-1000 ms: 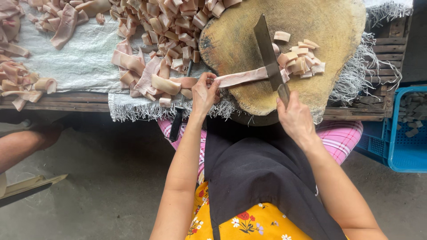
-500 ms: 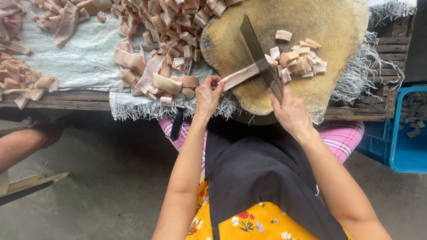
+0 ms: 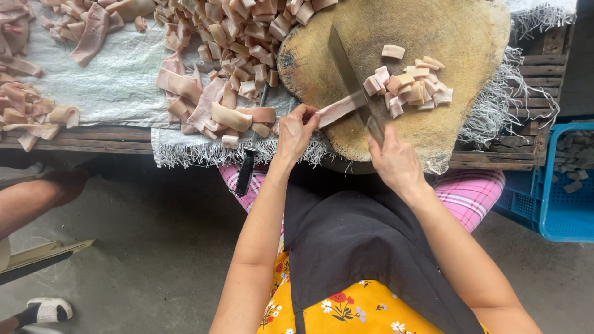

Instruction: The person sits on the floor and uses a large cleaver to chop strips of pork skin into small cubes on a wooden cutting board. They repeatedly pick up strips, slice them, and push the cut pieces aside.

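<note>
Your left hand (image 3: 296, 131) pinches the near end of the pale meat strip (image 3: 337, 110), which lies flat across the round wooden chopping block (image 3: 470, 37); it looks soft, limp and likely greasy, so grip it at that end, clear of the edge. Your right hand (image 3: 395, 162) is clenched around the cleaver (image 3: 349, 77) handle, blade resting on the strip beside the cut pieces (image 3: 408, 86).

Bare board (image 3: 458, 37) beyond cut pieces (image 3: 408, 86); open passage there. Left of board blocked by heaped pieces (image 3: 241, 37) and spare knife (image 3: 250, 154). Near edge closed off by both hands and cleaver (image 3: 349, 77).
</note>
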